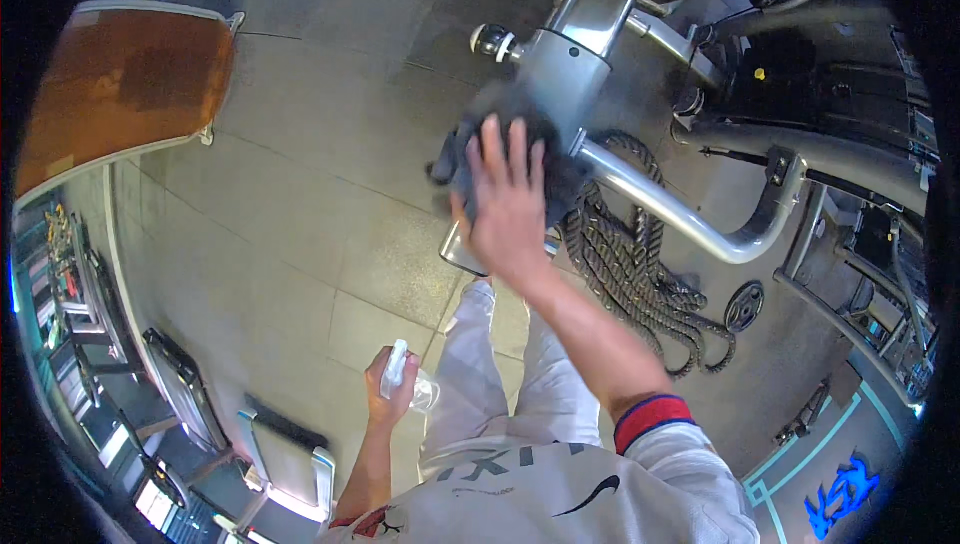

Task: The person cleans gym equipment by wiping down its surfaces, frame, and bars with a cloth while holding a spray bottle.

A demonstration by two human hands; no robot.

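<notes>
My right hand lies with fingers spread on a dark grey cloth, pressed against the upper part of a gym machine. Both cloth and the dark part beneath it are blurred, so their border is unclear. Beside the cloth rises the machine's silver metal post, with a black and chrome adjustment knob at its side. Low at the left, near my thigh, my left hand grips a clear spray bottle by its white trigger head.
A coiled battle rope lies on the floor to the right, with a weight plate near it. A bent metal tube reaches out from the machine. An orange-brown panel stands at the upper left, a padded seat at the lower left.
</notes>
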